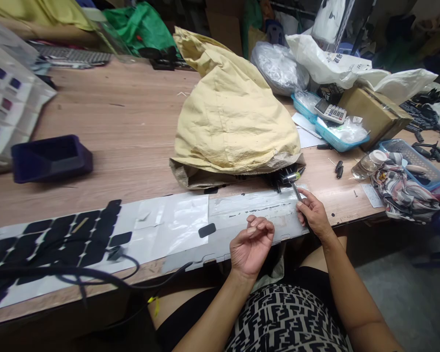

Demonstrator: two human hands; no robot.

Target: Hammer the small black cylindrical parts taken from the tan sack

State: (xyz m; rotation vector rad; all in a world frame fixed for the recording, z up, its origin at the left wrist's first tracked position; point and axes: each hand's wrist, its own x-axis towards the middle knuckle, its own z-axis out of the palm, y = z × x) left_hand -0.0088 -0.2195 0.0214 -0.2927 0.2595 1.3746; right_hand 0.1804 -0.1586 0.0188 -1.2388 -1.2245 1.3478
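Note:
My right hand is closed round the handle of a small hammer. The hammer's metal head, with a yellow-green end, lies by the sack's open mouth near some black parts. My left hand is raised over the table edge, palm up, fingers curled in towards the thumb. Whatever its fingertips may pinch is too small to make out. Under both hands runs a grey, worn board. A large yellow sack lies just beyond, its mouth facing me. One black rounded pad rests left of my left hand.
Rows of black pads lie on a white sheet at left, crossed by dark cables. A dark purple bin stands behind. To the right are blue baskets, a calculator, a jar, and a cardboard box.

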